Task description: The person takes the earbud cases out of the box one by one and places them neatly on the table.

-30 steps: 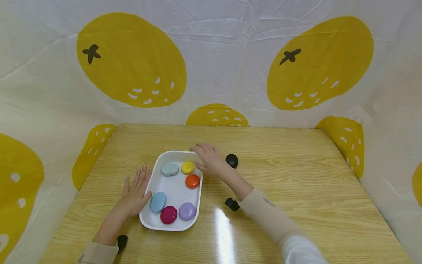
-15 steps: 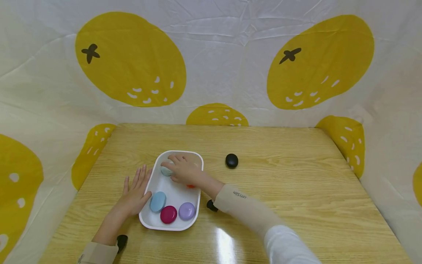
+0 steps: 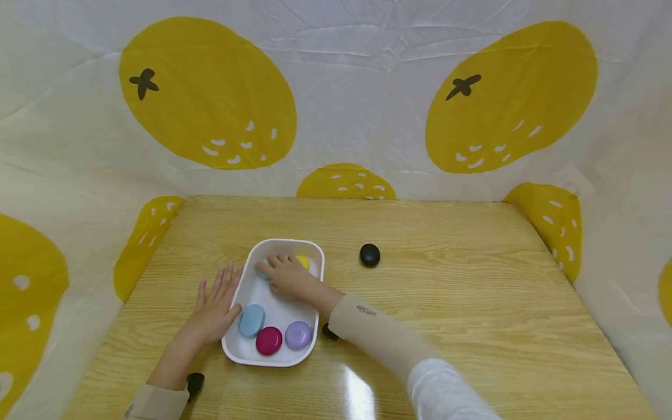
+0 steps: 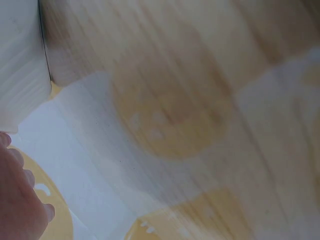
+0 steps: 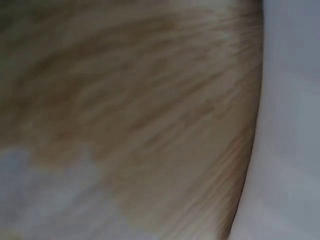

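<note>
A white tray [image 3: 278, 360] stands on the table, holding several smooth, rounded pebble-like pieces. My left hand [image 3: 210, 318] lies along the tray's left side, fingers straight and thumb at the rim. Inside the tray, my right hand [image 3: 291, 277] has its spread fingers over a pale grey-green piece [image 3: 264, 270], which is mostly covered; whether they grip it is hidden. Just beyond those fingers shows part of a yellow piece [image 3: 303, 261]. At the near end lie a light blue piece [image 3: 252, 320], a crimson piece [image 3: 269, 341] and a lilac piece [image 3: 298, 335].
To the right of the tray, a round black piece [image 3: 370, 255] lies on the wooden table [image 3: 472, 280]. A patterned cloth [image 3: 357, 105] hangs behind the table. The tray's outer wall [image 5: 290, 125] fills the right edge of the right wrist view.
My right hand has moved left from the tray's far right rim to over the pale grey-green piece, and the orange piece is now covered. The left hand has stayed in place.
</note>
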{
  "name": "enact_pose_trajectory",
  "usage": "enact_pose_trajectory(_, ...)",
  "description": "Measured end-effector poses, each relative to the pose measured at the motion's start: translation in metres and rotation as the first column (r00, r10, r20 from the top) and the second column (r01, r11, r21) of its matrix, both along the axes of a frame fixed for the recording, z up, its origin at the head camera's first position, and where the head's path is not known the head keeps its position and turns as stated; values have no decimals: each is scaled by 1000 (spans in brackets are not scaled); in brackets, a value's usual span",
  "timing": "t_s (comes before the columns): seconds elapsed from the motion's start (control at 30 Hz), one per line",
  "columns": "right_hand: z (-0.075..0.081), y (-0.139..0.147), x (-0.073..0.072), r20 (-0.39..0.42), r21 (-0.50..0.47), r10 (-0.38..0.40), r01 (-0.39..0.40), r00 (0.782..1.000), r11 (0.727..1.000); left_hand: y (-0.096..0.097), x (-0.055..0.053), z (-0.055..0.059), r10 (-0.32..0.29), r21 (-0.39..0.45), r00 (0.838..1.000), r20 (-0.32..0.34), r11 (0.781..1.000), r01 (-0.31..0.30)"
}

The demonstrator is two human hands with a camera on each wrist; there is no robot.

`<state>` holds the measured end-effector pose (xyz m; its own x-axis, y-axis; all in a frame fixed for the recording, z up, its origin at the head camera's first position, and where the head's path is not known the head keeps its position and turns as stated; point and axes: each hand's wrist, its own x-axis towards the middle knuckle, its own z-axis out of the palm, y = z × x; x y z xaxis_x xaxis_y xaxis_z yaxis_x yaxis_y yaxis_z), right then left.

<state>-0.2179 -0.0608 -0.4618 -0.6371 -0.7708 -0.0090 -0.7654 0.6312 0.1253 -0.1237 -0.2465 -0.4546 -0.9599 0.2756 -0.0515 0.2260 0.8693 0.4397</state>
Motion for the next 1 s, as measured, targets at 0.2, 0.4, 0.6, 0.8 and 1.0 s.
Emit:
enact_pose_trajectory(0.2, 0, -2, 0, 0, -1, -8, 8, 1000, 1000, 0, 0, 0, -7, 5, 1000, 0, 1000, 7)
enact_pose_trajectory(0.4, 2, -2, 1, 1, 9, -11, 11, 1000, 1000, 0, -1, 0, 0, -17, 1000, 0, 1000, 0)
enact_pose_trajectory(0.6, 4, -1, 2, -17, 2, -7, 7, 1000, 1000, 1, -1, 2, -2, -7, 1000, -7, 1000, 2)
enact_pose_trajectory(0.8, 3, 1, 3, -53, -1, 15, -15, 999, 1000, 3, 0, 4, 1, -12, 1000, 4, 1000, -1)
enact_pose_trajectory(1.0, 23, 9, 4, -37, -86, 22, -25, 999, 996, 2, 0, 3, 0, -31, 1000, 9, 1000, 0)
